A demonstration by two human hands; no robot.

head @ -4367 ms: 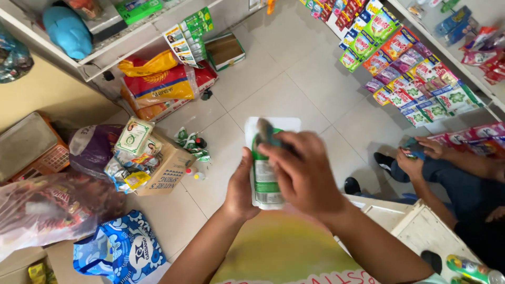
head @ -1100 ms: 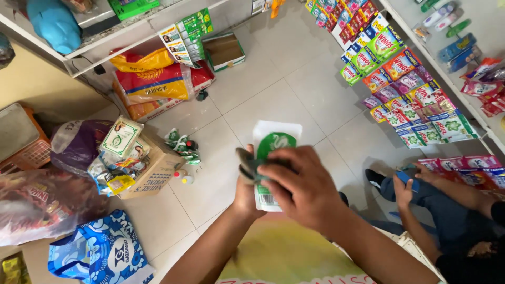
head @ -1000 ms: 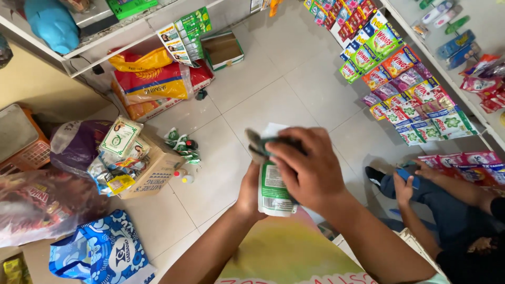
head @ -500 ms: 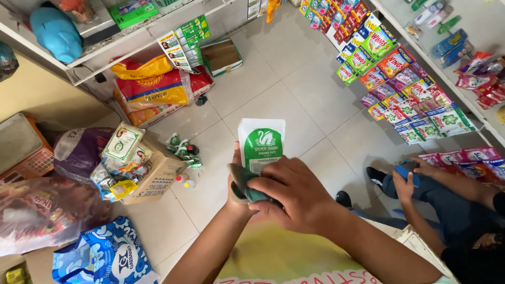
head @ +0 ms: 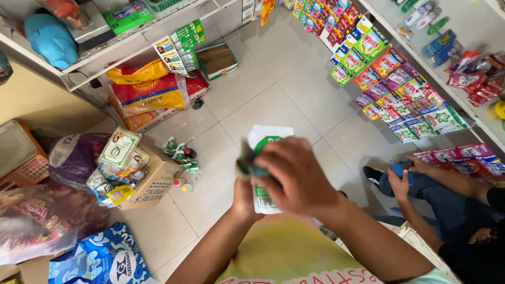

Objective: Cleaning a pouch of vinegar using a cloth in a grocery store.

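Bright, even light fell on the pale floor with only faint shadows, while the moving right hand [head: 297, 176] blurred and the shelves bowed at the edges.

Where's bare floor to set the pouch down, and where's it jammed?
Bare tile lies beyond the hands, between the rice sacks on the left and the hanging sachets on the right, up to the flat box. Crowded: the carton with small bottles at left, and the seated person at right.
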